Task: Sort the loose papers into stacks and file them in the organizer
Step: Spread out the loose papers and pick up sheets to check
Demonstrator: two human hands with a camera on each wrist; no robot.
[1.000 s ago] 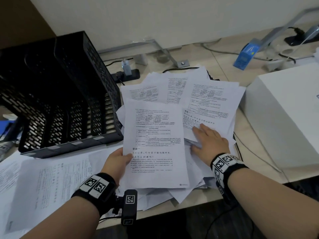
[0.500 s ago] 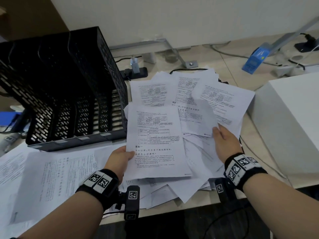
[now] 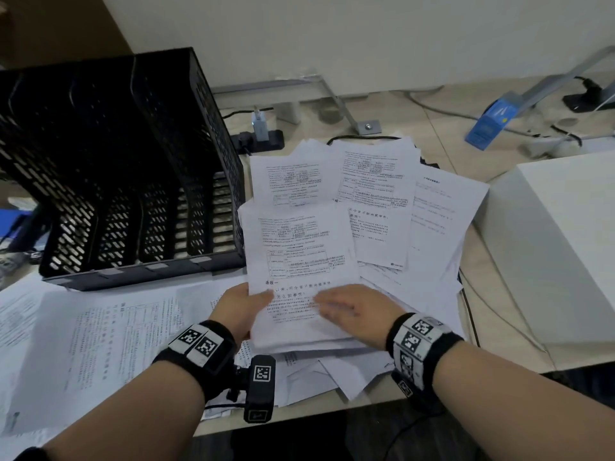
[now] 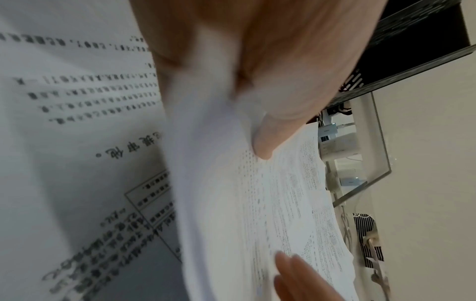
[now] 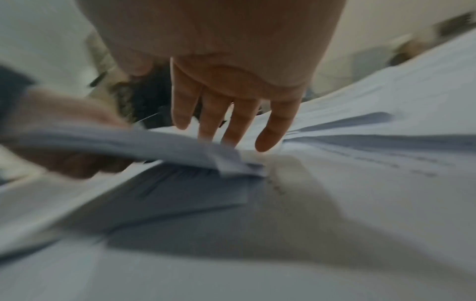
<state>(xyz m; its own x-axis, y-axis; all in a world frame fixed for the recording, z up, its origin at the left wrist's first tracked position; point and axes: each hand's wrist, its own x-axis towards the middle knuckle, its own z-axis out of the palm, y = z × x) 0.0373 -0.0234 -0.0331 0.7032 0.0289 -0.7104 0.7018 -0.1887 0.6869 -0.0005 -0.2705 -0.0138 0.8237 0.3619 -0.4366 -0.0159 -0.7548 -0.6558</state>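
Observation:
A thin stack of printed sheets [image 3: 296, 254] is held a little above the desk; my left hand [image 3: 244, 306] pinches its lower left edge, thumb on top [image 4: 265, 140]. My right hand [image 3: 349, 307] lies on the lower part of the same stack with straight fingers [image 5: 231, 126], blurred by motion. Loose printed papers [image 3: 376, 191] are fanned over the desk behind and under the stack. The black mesh organizer [image 3: 126, 181] with several upright slots stands to the left, its slots showing no paper.
More printed sheets [image 3: 83, 331] cover the desk at the left, in front of the organizer. A white box [image 3: 559, 244] stands at the right. Cables, a power strip [image 3: 259, 138] and a blue carton [image 3: 489, 128] lie along the back by the wall.
My right hand lifted a sheet from the right side of the pile, carried it left onto the stack in my left hand, and now lies flat on that stack.

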